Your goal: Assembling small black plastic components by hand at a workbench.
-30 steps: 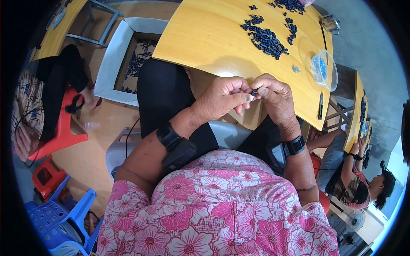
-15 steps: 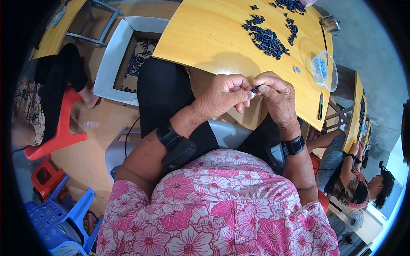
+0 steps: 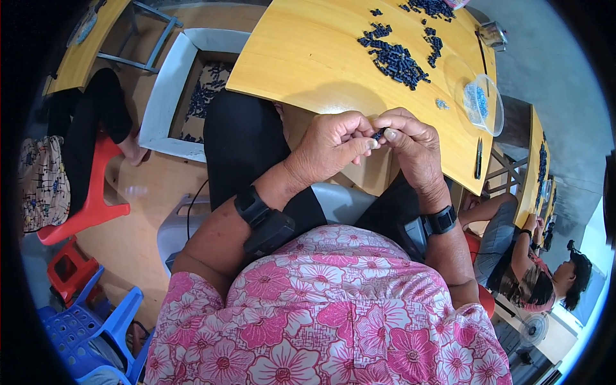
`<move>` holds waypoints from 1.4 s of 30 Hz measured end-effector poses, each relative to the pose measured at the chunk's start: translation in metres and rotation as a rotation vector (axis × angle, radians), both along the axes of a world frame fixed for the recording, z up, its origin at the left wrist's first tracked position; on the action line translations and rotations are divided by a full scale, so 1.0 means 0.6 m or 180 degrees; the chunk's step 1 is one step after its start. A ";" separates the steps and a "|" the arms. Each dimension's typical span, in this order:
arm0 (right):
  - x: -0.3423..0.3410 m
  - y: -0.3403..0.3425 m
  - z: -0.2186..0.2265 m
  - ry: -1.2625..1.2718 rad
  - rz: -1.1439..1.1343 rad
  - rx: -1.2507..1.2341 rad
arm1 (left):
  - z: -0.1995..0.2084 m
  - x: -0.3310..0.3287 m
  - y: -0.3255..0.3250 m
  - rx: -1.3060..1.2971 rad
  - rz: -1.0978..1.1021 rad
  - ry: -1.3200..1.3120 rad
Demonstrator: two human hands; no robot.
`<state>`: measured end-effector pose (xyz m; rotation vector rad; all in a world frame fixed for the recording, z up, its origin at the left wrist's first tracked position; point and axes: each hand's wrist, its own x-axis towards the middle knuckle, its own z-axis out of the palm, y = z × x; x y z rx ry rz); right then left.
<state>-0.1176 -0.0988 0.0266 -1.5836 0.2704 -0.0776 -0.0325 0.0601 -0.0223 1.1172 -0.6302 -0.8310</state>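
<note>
My left hand (image 3: 333, 144) and my right hand (image 3: 414, 147) meet just in front of the near edge of a yellow wooden table (image 3: 308, 58). Together their fingertips pinch one small dark blue part (image 3: 378, 135), mostly hidden by the fingers. On the table beyond them lies a loose pile of several small dark blue parts (image 3: 394, 58). A clear plastic bag (image 3: 478, 102) with a few blue parts lies to the right of the pile. Both wrists carry black bands.
A white-framed box (image 3: 167, 96) holding more dark parts sits on the floor to the left. A red plastic stool (image 3: 90, 199) and a blue plastic chair (image 3: 96, 327) stand left. A black pen (image 3: 479, 158) lies near the table's right edge. Another person sits at the lower right.
My hands stay together on the small part with only slight finger movement. At the left edge, someone in patterned clothing has shifted.
</note>
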 end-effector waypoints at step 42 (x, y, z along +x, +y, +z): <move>-0.003 0.019 -0.020 0.0031 -0.0544 0.0265 | -0.017 -0.001 -0.001 0.0218 0.0505 -0.0881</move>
